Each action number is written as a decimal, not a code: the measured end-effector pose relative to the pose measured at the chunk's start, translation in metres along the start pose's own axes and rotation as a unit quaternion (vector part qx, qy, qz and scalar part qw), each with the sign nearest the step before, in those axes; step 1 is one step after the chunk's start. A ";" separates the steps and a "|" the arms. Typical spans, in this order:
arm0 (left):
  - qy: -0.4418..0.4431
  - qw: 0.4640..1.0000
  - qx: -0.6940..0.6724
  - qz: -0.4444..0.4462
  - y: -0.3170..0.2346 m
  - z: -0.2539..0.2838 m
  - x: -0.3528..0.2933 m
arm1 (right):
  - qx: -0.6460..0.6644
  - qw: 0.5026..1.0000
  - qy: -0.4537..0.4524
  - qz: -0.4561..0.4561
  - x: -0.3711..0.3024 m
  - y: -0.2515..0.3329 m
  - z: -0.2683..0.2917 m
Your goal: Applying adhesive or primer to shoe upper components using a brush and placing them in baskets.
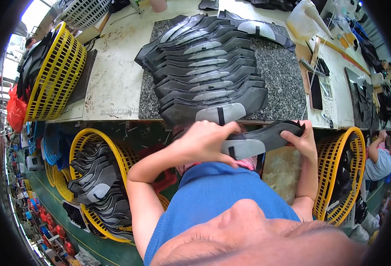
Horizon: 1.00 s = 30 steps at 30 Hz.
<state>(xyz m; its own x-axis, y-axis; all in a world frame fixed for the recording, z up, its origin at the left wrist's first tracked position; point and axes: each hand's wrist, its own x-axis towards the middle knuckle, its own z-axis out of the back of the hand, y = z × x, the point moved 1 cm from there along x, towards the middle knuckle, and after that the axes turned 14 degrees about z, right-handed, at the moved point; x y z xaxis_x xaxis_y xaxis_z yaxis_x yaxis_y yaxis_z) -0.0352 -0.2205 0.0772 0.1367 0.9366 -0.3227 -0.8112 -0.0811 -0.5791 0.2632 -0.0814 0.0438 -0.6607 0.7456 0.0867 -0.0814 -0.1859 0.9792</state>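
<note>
One dark curved piece point(273, 134) with a pale grey panel and black tab: I log it off the counter point(111, 84), just in front of its near edge, over the person's lap. Left hand point(208, 141): partly closed, thumb and fingers about the piece's left end. Right hand point(305, 141): closed on the right end, thumb on top. Beyond, I count in one long overlapping row of similar pieces point(211, 73), lying on a speckled slab point(280, 82). Right of the slab: a dark-screened phone point(315, 91). Behind it: a whitish jug point(302, 20). Yellow baskets, three: one upper left point(56, 75), one lower left point(124, 153) filled with like pieces, one at right point(323, 177).
</note>
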 end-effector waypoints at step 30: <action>-0.363 0.926 0.102 0.010 0.090 -0.039 -0.011 | -0.239 0.932 -0.192 0.191 0.095 -0.062 0.024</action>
<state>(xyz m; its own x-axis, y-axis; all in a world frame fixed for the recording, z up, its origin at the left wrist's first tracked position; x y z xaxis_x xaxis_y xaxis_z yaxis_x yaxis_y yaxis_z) -0.0874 -0.2516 -0.0004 -0.2383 0.9240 0.2991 -0.9102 -0.1050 -0.4006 0.2237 0.0163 -0.0046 -0.4014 0.7236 0.5615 -0.2796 -0.6806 0.6773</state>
